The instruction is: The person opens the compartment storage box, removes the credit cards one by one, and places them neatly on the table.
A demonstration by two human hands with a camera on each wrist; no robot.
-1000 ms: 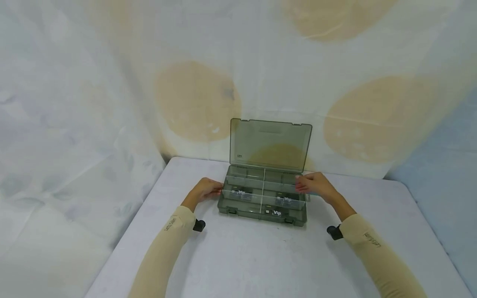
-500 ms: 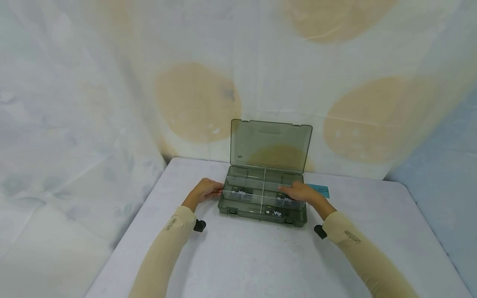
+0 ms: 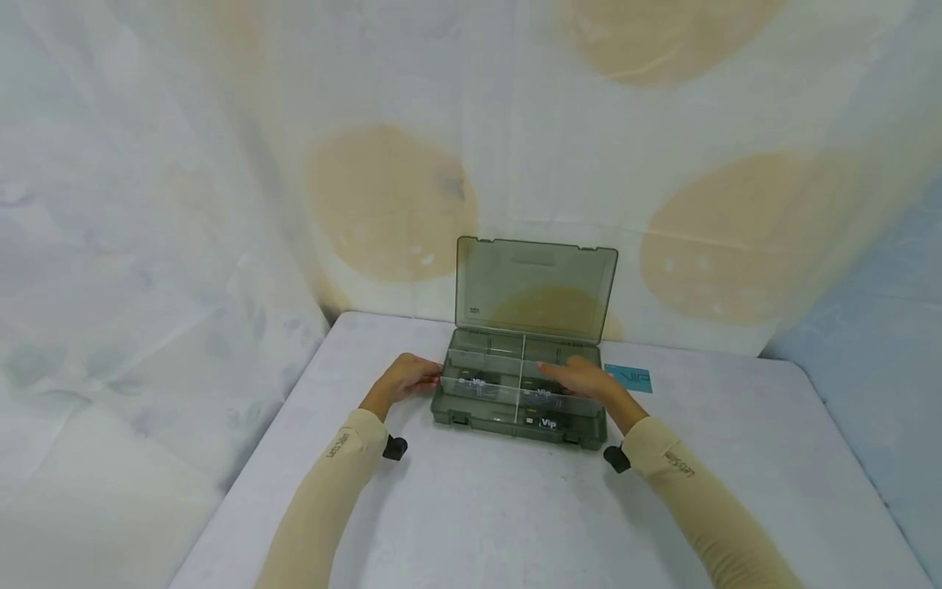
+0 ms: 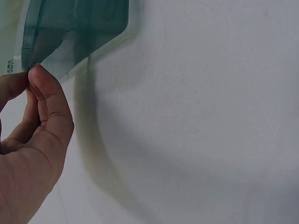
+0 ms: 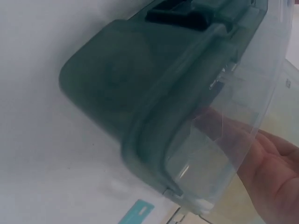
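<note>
An olive see-through compartment box (image 3: 515, 413) stands on the table with its lid (image 3: 536, 286) upright. Cards marked "Vip" (image 3: 546, 422) lie in its front compartments. My left hand (image 3: 429, 378) pinches the box's left edge; the left wrist view shows my left hand (image 4: 29, 74) with finger and thumb meeting on the box's corner (image 4: 79, 23). My right hand (image 3: 561, 375) reaches into the right-hand compartments with fingers stretched out flat over a card. In the right wrist view those fingers (image 5: 275, 172) show through the box's clear wall (image 5: 121, 79).
A blue card (image 3: 629, 378) lies on the white table (image 3: 478, 507) just right of the box; its corner, the blue card (image 5: 136, 212), shows in the right wrist view. A draped cloth with tan circles (image 3: 390, 196) hangs close behind and to the left.
My right hand has moved left from the box's right edge to over the right compartments, uncovering the blue card on the table. The left hand and box have stayed still.
</note>
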